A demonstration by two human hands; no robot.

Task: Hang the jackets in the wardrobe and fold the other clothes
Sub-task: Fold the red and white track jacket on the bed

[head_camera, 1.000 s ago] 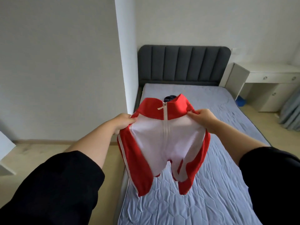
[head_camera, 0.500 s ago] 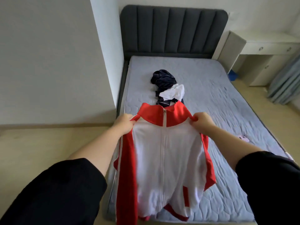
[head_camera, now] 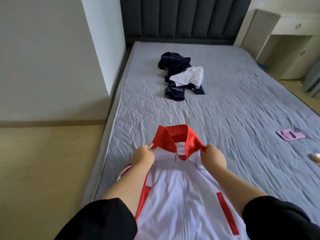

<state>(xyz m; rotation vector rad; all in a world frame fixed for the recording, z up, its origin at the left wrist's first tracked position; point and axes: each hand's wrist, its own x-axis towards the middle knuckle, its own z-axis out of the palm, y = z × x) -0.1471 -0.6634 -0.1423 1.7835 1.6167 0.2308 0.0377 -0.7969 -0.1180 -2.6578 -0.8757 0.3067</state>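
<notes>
Red and white cloth fills the lower middle of the picture: it is the jacket (head_camera: 181, 196), zipped up, front side up, over the near end of the grey mattress (head_camera: 242, 110). Its bottom hem is cut off by the lower edge of the picture, and both sleeves are mostly hidden under the person's arms. The left hand (head_camera: 142, 157) pinches the cloth just left of the red collar, and the right hand (head_camera: 213, 159) pinches it just right of the collar. The fingers of both hands are curled tight on the cloth, and the fingertips are tucked out of sight. Half a second ago the jacket hung down past the bed's edge; now it is lower and flatter, and the collar stands open. In the upper middle, well apart from the jacket, is a pile of dark blue clothes (head_camera: 174, 66) with a white top (head_camera: 188, 77) lying on it. I cannot tell how many clothes are in the pile. A pink phone (head_camera: 290, 135) lies at the right. A small pale thing (head_camera: 316, 157) is cut off by the right edge. The wood floor (head_camera: 43, 170) runs along the bed's left edge. Bare mattress lies between the jacket and the pile.
</notes>
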